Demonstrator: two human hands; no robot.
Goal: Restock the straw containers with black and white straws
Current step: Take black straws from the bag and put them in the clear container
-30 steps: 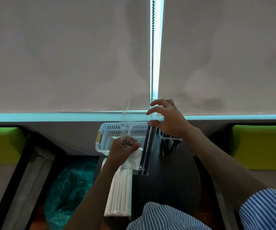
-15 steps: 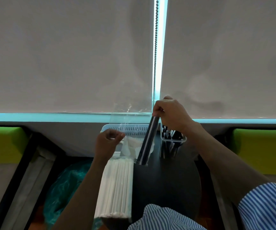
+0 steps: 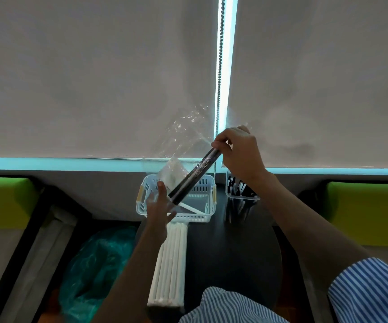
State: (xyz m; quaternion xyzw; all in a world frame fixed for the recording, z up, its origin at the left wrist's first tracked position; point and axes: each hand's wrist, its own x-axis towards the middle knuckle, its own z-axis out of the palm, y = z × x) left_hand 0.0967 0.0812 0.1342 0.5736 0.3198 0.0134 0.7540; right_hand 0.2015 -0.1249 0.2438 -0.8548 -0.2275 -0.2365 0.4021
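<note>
Since 0.5 s ago the right hand (image 3: 239,151) has lifted the black straws (image 3: 194,176) higher and tilted them, so the bundle now slants from its fingers down-left, and the left hand (image 3: 159,209) has let go of the wrap (image 3: 183,138). The right fingers curl round the bundle's top end, pinching the clear wrap with it; the wrap billows up-left of those fingers. The left fingers are spread wide, holding nothing, just beside the bundle's lower end. Beyond the left fingertips sits the basket (image 3: 141,206). The white straws (image 3: 170,259) lie under the left wrist. Below the right wrist stands the cup (image 3: 241,199) with black straws.
</note>
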